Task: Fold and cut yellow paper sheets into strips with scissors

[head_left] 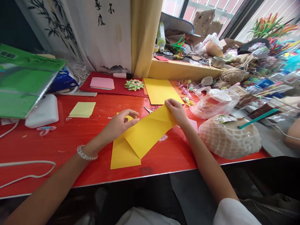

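Observation:
A strip of yellow paper (pixel 151 131) slants above the red table, with a faint crease across it. My right hand (pixel 174 109) pinches its upper right end between thumb and fingers. By the strip's upper left edge is my left hand (pixel 124 120), a beaded bracelet on its wrist; its fingers are curved, with a gap between them and the thumb. Under the strip and left hand, a second yellow paper piece (pixel 124 156) lies on the table, partly covered. Behind the strip, the metal tips of a tool, perhaps scissors (pixel 147 109), peek out.
The red table (pixel 93 150) carries pale yellow paper slips (pixel 82 109), pink slips (pixel 102 83), a yellow sheet (pixel 161 90) and a folded paper flower (pixel 134 84). At right stands a net-wrapped coconut (pixel 229 136) with a straw. Left are a green packet (pixel 25 84) and a white cable (pixel 28 176).

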{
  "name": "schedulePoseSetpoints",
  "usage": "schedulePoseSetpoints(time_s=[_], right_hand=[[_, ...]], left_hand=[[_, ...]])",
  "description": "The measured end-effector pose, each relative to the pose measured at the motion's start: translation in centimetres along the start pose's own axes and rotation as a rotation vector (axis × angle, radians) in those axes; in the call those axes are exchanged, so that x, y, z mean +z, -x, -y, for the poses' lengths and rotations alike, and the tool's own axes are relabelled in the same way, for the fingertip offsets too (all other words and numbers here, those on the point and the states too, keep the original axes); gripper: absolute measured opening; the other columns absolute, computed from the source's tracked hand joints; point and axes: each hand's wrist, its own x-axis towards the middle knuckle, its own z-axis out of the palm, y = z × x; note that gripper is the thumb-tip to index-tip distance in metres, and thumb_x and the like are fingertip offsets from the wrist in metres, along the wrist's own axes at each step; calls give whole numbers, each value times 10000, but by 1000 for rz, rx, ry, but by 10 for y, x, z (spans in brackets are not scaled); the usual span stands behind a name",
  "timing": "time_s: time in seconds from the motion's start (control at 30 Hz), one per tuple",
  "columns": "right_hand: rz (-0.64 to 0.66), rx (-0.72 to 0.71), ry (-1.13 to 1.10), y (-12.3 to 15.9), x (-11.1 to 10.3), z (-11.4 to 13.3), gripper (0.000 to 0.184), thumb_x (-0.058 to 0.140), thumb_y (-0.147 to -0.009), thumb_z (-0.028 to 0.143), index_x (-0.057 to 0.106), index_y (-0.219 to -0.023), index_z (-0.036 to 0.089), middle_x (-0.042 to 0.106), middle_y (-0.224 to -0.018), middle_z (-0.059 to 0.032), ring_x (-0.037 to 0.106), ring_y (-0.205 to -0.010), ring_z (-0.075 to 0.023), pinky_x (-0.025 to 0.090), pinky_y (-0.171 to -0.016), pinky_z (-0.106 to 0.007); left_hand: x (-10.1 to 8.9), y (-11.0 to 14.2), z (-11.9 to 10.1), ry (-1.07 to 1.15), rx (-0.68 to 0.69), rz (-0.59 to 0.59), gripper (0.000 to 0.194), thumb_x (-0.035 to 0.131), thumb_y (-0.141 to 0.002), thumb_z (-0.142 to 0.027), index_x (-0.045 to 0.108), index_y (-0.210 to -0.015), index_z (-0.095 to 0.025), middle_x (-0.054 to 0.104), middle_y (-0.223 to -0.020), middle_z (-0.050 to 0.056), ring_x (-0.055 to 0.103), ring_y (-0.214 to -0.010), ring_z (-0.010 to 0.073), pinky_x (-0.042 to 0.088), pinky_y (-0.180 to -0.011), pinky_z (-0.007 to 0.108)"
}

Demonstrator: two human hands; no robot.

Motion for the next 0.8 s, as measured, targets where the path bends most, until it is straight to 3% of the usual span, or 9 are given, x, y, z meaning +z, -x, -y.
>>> schedulePoseSetpoints(time_s=[0.07, 0.13, 0.2, 0.33, 0.43, 0.53, 0.7, 0.8], right_hand=[[2, 30, -98, 3, 3, 6, 322, 611, -760, 507, 509, -688, 210, 441, -644, 35, 411, -572, -98, 327, -521, -227], [-16, 71, -154, 4, 5, 10, 343, 634, -739, 529, 513, -685, 213, 437, -627, 39, 410, -545, -90, 333, -499, -220], [-38, 125, -169, 3, 3, 10, 375, 631, -730, 567, 517, -679, 213, 450, -615, 35, 422, -527, -89, 349, -486, -221], [8, 252, -225, -1, -4, 9, 447, 567, -740, 654, 568, -740, 207, 575, -698, -13, 534, -584, -112, 441, -533, -239], [149, 296, -330, 0, -2, 14, 522, 491, -761, 699, 612, -864, 201, 653, -832, -61, 603, -670, -131, 496, -599, -256], [295, 286, -383, 8, 9, 21, 513, 515, -769, 667, 626, -950, 199, 672, -920, -79, 630, -755, -146, 518, -651, -265], [406, 245, -404, 22, 31, 22, 302, 661, -756, 464, 633, -875, 188, 669, -825, -39, 592, -636, -108, 484, -581, -240], [346, 276, -354, 26, 38, 20, 298, 656, -753, 473, 622, -812, 182, 654, -743, -23, 567, -585, -101, 440, -525, -233]], left_hand=[[4, -3, 6, -153, 17, 15, 363, 594, -758, -477, 610, -1009, -216, 628, -889, 22, 535, -679, 132, 382, -571, 242], [6, -5, 12, -236, -6, 102, 315, 571, -774, -483, 644, -873, -193, 637, -809, 25, 554, -673, 149, 380, -553, 247], [5, -6, 16, -237, -64, 116, 320, 556, -786, -487, 635, -739, -180, 617, -687, 15, 545, -610, 148, 359, -513, 247], [0, -7, 16, 87, -145, -31, 308, 605, -768, -487, 649, -831, -189, 659, -749, 22, 603, -663, 172, 425, -547, 254], [-3, -7, 13, 331, -163, -132, 298, 614, -776, -474, 647, -879, -196, 676, -815, 32, 629, -727, 180, 482, -621, 269], [-2, -7, 13, 424, -157, -163, 280, 605, -792, -463, 640, -883, -201, 676, -842, 29, 627, -734, 168, 500, -665, 273], [3, -8, 19, 334, -156, -38, 324, 557, -815, -491, 624, -936, -198, 654, -844, 32, 605, -704, 160, 470, -597, 253], [5, -12, 24, 163, -152, -93, 392, 604, -776, -455, 591, -1074, -202, 636, -950, 49, 590, -722, 156, 432, -558, 232]])
